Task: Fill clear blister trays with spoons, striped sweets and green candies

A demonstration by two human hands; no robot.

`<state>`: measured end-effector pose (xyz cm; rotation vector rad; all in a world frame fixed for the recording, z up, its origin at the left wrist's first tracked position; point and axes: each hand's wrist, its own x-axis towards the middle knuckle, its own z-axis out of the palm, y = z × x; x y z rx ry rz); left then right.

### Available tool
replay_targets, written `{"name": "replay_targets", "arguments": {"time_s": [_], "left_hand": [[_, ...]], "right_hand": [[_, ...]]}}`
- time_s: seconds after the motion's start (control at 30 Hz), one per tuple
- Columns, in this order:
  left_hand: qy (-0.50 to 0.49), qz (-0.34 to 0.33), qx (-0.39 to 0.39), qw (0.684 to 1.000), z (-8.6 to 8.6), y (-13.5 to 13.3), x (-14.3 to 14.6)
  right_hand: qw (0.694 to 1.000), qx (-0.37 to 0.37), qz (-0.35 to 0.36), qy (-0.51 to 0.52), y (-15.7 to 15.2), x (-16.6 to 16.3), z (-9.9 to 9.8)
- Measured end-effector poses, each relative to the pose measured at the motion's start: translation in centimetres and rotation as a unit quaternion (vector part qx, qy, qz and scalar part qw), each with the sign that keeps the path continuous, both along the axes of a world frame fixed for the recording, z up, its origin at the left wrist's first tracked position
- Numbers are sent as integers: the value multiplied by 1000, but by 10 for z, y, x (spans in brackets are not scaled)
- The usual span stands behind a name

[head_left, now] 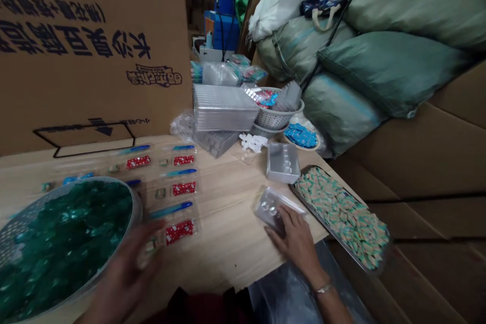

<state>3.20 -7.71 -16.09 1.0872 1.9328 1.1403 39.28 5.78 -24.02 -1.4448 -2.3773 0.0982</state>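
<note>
1. Across a pale wooden table (228, 258), our right hand (296, 243) lies over a clear moulded plastic blister tray (270, 210), its grip closed on the tray near the table's front edge.
2. Our blurred left hand (125, 268) spreads its fingers, grip released, just beside a clear blister pack with a red printed card and a slim blue handle (178, 228); we cannot tell whether they touch.
3. More of these clear red-and-blue packs (178, 177) lie in loose rows across the table, partly behind a round perforated silver strainer heaped with glossy green wrapped pieces (138, 207).
4. To our right, a long metal tray of small tan-and-teal packets (341, 217) sits at the table's corner, touching distance from a square grey plastic tray (283, 163).
5. Farther on, small white plastic pieces (252, 143), a stack of clear ribbed trays (224, 106) and a round perforated basket (277, 116) crowd together, backed by bulging green woven sacks (395, 76) and a large brown cardboard box with dark printing (91, 45).
</note>
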Motion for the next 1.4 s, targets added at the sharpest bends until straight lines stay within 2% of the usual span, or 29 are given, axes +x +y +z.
{"name": "replay_targets", "arguments": {"time_s": [0.03, 0.07, 0.13, 0.23, 0.3, 0.47, 0.67, 0.8, 0.93, 1.03, 1.13, 1.2, 1.27, 1.33, 1.4], "left_hand": [[45, -129, 8, 991, -7, 13, 17], [79, -230, 6, 970, -13, 26, 35], [143, -368, 18, 919, -24, 54, 69], [212, -483, 29, 849, -37, 92, 103], [229, -520, 33, 822, -44, 111, 110], [216, -539, 70, 811, -58, 131, 100], [157, -558, 81, 811, -65, 139, 94], [146, -568, 78, 806, -61, 141, 93], [162, -561, 80, 808, -60, 137, 94], [177, -550, 89, 812, -63, 127, 94], [182, -532, 90, 822, -64, 111, 94], [181, -521, 79, 831, -60, 99, 93], [166, -518, 64, 837, -53, 89, 90], [137, -514, 50, 845, -44, 81, 84], [101, -499, 45, 860, -35, 74, 77]], "right_hand": [[1000, -12, -4, 1, -6, -7, -1], [999, -31, 4, 6, -10, -16, 2], [995, -79, 46, 28, -14, -32, 12], [976, -160, 128, 77, -14, -45, 24], [958, -206, 165, 109, -13, -45, 26], [924, -280, 211, 150, -2, -33, 23], [902, -316, 255, 146, 7, -27, 27], [923, -266, 259, 99, -2, -34, 34], [955, -144, 260, -6, -18, -47, 39], [950, -75, 290, -90, -31, -55, 39], [939, -39, 315, -134, -42, -61, 38], [931, -29, 337, -139, -49, -65, 39], [924, -51, 359, -118, -54, -69, 42], [925, -84, 366, -63, -57, -70, 49], [930, -83, 359, 6, -58, -69, 59]]}}
